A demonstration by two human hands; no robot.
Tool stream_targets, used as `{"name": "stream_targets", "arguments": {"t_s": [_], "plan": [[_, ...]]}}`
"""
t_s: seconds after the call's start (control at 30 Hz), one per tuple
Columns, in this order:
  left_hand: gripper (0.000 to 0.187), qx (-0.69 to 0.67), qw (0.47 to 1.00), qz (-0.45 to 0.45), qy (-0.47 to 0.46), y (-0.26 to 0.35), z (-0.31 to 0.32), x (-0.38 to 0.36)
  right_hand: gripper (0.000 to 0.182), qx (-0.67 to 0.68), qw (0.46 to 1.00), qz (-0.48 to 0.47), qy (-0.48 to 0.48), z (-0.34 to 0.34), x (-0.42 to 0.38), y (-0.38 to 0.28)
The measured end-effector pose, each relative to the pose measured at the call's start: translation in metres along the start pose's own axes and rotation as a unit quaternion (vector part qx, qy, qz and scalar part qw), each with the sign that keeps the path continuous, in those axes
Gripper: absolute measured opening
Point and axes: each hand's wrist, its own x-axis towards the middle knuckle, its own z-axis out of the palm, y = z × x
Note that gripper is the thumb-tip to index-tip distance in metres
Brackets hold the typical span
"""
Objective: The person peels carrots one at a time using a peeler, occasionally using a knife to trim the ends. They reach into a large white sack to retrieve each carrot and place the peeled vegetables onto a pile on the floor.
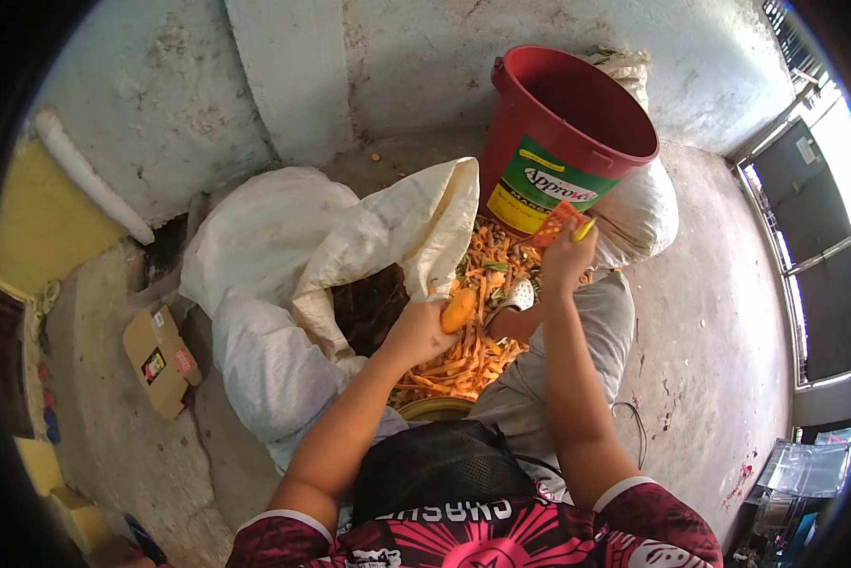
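My left hand point(419, 334) is closed around a smooth orange carrot point(458, 310), its rounded end showing past the fingers. In my right hand point(569, 256) is a tool with a yellow handle point(584, 229) and a flat orange, dotted part; I cannot tell its exact kind. That hand is raised in front of the red bucket. Long orange peelings point(477, 364) lie heaped between my legs, below both hands. An open white sack point(378, 232) stands beside my left hand, its inside dark.
The tall red bucket point(577, 123) with a green and yellow label stands ahead, close to the wall point(425, 76). A stuffed white sack point(638, 213) sits behind it. A yellowish rim point(435, 409) shows under the peelings. Flattened cardboard point(160, 364) lies at left.
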Motion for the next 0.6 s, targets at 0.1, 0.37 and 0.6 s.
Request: {"name": "stream_targets", "arguments": {"t_s": [0.1, 0.37, 0.6], "plan": [[0.031, -0.009, 1.000, -0.002, 0.008, -0.003, 0.004, 0.004, 0.019, 0.056, 0.997, -0.038, -0.043, 0.007, -0.024, 0.002], [0.035, -0.163, 0.984, -0.047, -0.046, -0.004, 0.015, 0.006, 0.017, 0.082, 0.978, -0.014, -0.189, 0.003, -0.064, -0.026], [0.029, -0.118, 0.993, -0.015, -0.011, -0.003, 0.009, -0.001, 0.015, 0.204, 0.963, 0.115, -0.137, 0.007, 0.000, 0.029]]}}
